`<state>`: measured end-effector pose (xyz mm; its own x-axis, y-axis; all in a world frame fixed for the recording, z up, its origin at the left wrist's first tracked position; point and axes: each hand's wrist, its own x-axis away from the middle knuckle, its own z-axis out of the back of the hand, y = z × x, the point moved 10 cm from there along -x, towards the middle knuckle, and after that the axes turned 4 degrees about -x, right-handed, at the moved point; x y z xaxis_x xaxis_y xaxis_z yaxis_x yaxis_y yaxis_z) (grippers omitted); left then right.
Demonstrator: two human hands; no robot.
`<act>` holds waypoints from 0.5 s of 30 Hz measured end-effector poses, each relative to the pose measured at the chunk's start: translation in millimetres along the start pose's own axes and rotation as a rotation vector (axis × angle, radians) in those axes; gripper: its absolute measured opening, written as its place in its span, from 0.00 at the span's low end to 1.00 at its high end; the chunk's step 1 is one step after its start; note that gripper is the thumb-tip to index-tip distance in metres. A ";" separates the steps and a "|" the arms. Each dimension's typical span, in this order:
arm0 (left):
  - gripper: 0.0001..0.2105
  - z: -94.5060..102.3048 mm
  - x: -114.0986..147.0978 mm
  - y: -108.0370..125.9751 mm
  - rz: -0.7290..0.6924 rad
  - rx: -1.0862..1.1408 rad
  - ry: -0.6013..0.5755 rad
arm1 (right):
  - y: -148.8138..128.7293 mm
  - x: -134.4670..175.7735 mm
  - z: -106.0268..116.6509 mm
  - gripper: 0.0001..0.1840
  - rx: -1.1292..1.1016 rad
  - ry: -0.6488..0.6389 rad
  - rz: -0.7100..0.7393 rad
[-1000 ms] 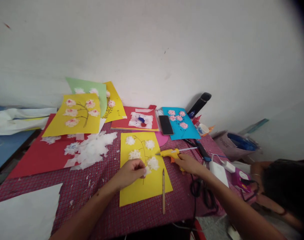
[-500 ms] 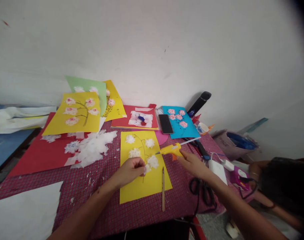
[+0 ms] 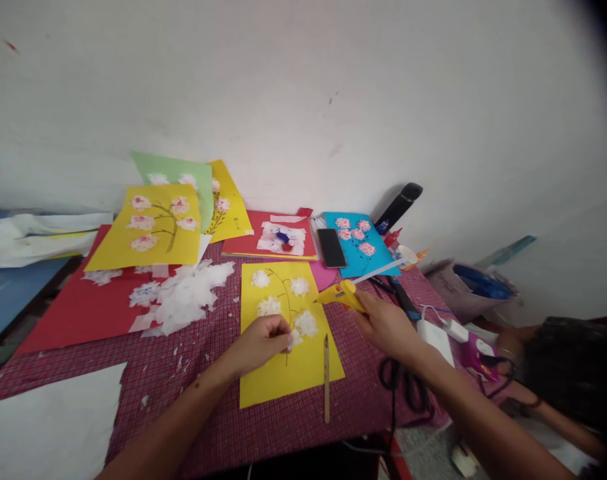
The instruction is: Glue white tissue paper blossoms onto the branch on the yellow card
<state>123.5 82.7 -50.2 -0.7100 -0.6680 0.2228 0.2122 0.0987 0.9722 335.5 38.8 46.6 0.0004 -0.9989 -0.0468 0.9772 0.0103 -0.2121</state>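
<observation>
Before me lies a yellow sheet (image 3: 263, 387) with a drawn branch and several white tissue-paper flowers (image 3: 270, 307) on it. My left hand (image 3: 263, 343) is closed, its fingertips pinching a small white tissue-paper flower (image 3: 296, 340) low over the branch. In my right hand (image 3: 390, 327) is a yellow glue gun (image 3: 340, 295), its nozzle pointing left above the sheet's right edge. A clear glue stick (image 3: 378, 270) sticks out of its back. The trigger is mostly hidden by my fingers. A wooden pencil-like stick (image 3: 326, 380) rests across the sheet's right side.
White tissue pieces (image 3: 188, 300) are heaped on a red sheet (image 3: 78, 310) at left. Finished flower pictures (image 3: 183, 233) lean behind. A phone (image 3: 331, 248) lies beside a blue flower picture (image 3: 383, 250). A looped black cable (image 3: 416, 393) hangs at right, near another person's arm (image 3: 558, 417).
The glue gun has tilted and turned in my right hand, its glue stick now angled more steeply upward. My left hand stays in place with the flower.
</observation>
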 end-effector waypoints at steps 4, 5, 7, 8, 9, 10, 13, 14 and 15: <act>0.07 -0.1 -0.6 -0.2 -0.005 -0.009 0.002 | -20.0 -5.5 -4.8 0.18 0.068 -0.011 0.079; 0.06 0.2 -0.9 -0.7 -0.004 -0.016 0.006 | -24.1 -5.8 -4.1 0.18 0.085 -0.014 0.099; 0.06 0.4 -1.3 -1.1 -0.005 -0.026 0.009 | -28.1 -5.4 -1.9 0.18 0.108 -0.028 0.122; 0.06 0.4 -1.4 -1.0 -0.007 -0.029 0.008 | -28.0 -4.8 -0.4 0.18 0.112 -0.036 0.126; 0.06 0.4 -1.5 -0.9 -0.008 -0.030 0.007 | -26.7 -4.0 1.0 0.18 0.113 -0.042 0.128; 0.06 0.4 -1.4 -0.6 -0.010 -0.030 0.006 | -24.5 -3.2 2.5 0.18 0.110 -0.043 0.127; 0.06 0.2 -1.0 0.0 -0.011 -0.035 0.003 | -12.2 -1.1 10.1 0.18 0.043 0.028 0.092; 0.06 0.2 -0.9 0.0 -0.010 -0.032 0.002 | -5.4 -0.4 12.0 0.18 -0.010 0.061 0.061; 0.06 0.2 -0.8 -0.1 -0.008 -0.024 0.003 | 2.9 0.3 11.7 0.17 -0.078 0.082 0.017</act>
<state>123.8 83.4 -50.4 -0.7100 -0.6707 0.2145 0.2221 0.0757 0.9721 340.8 38.0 57.4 -0.0039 -0.9915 -0.1303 0.9576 0.0339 -0.2862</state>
